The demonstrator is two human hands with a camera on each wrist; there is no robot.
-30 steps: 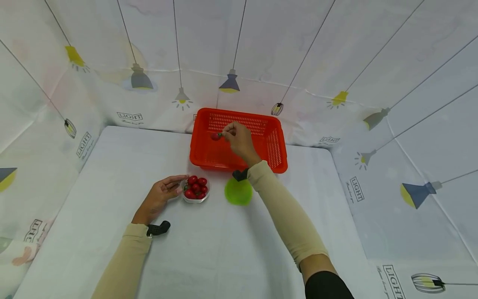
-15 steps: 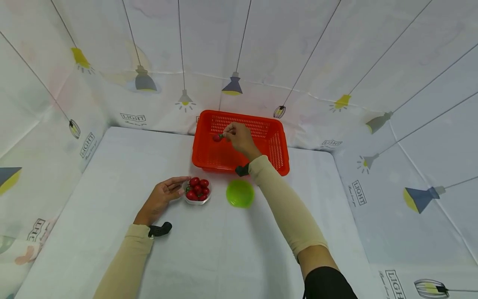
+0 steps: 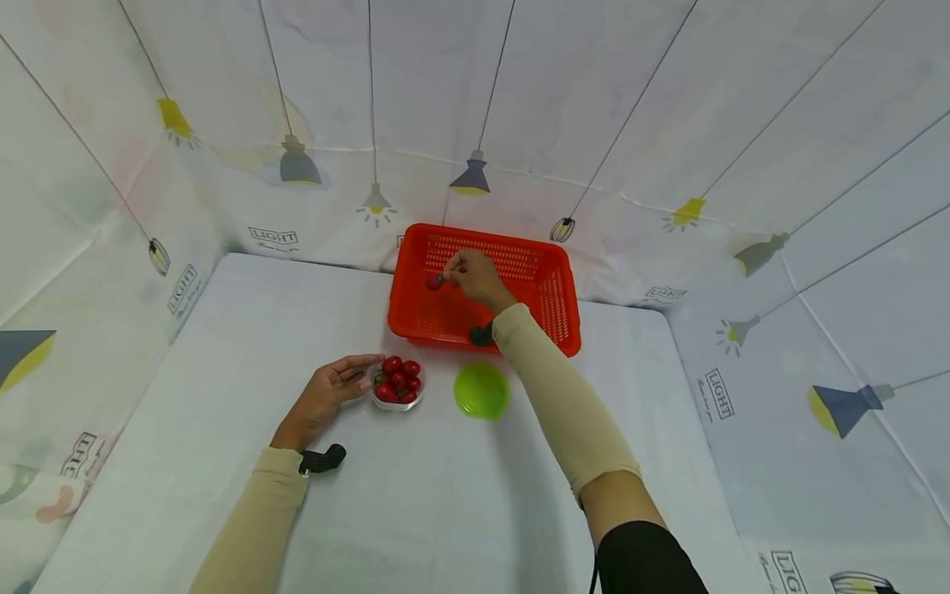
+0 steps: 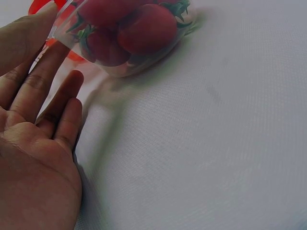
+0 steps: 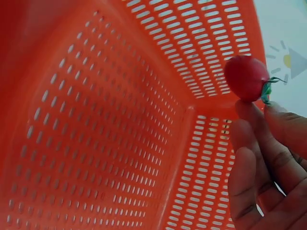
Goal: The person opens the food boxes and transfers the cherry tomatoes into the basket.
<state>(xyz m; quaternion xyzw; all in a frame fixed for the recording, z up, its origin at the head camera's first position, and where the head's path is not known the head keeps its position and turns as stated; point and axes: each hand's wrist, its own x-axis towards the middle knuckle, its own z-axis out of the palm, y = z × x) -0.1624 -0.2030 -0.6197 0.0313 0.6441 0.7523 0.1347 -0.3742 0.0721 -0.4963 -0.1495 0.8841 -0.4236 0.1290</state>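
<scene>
My right hand (image 3: pixel 477 276) pinches a red cherry tomato (image 5: pixel 245 77) by its green stem end, between thumb and fingertips. It hangs above the inside of the red plastic basket (image 3: pixel 558 309), apart from the basket's walls. My left hand (image 3: pixel 326 396) lies at the left side of a small clear container (image 4: pixel 123 71). Its thumb and index finger touch the container, while the other fingers (image 4: pixel 71 117) extend loosely below. Several cherry tomatoes (image 3: pixel 398 381) with green stems fill the container, which stands on the white table.
A small lime-green round dish (image 3: pixel 482 392) stands right of the clear container, in front of the basket. The basket, with slotted walls, stands at the back edge of the white-covered table (image 3: pixel 416 503). Cloth walls printed with lamps (image 3: pixel 471 175) enclose the table.
The whole head view has shifted slightly, so everything sits a little lower and further right. The right hand keeps the cherry tomato over the basket, and the left hand stays at the container.
</scene>
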